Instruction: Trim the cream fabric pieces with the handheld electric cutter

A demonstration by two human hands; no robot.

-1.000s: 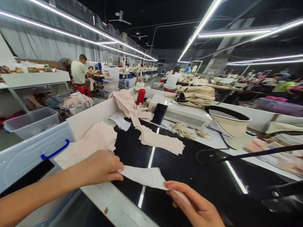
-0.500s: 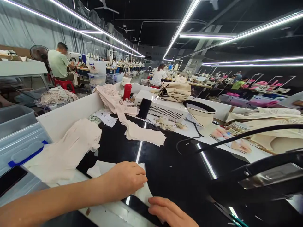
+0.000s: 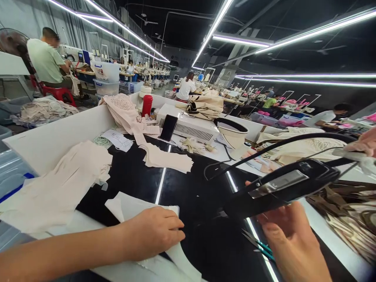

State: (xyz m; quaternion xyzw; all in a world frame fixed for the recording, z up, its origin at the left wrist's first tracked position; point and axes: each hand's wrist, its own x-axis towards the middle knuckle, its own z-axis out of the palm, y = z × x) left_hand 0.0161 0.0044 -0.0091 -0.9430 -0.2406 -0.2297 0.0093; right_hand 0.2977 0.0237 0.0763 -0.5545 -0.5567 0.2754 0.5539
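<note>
Fabric piece [image 3: 135, 207] on the black worktop [image 3: 202, 211] is best kept flat by light, even pressure from the left hand [image 3: 157, 233], whose fingers may or may not pinch it, while the right hand's [image 3: 296, 243] fingers spread around the black tool [image 3: 293, 192], grip unclear.

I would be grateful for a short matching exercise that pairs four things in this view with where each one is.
1. Left hand
2. Right hand
3. Teal-handled scissors
4. Dark phone

A. Propped up by the white vented box
B. Resting on a pale piece of material
C. Lying on the glossy black surface
D. At the black device with a silver plate

Pairs: 1-B, 2-D, 3-C, 4-A
</note>
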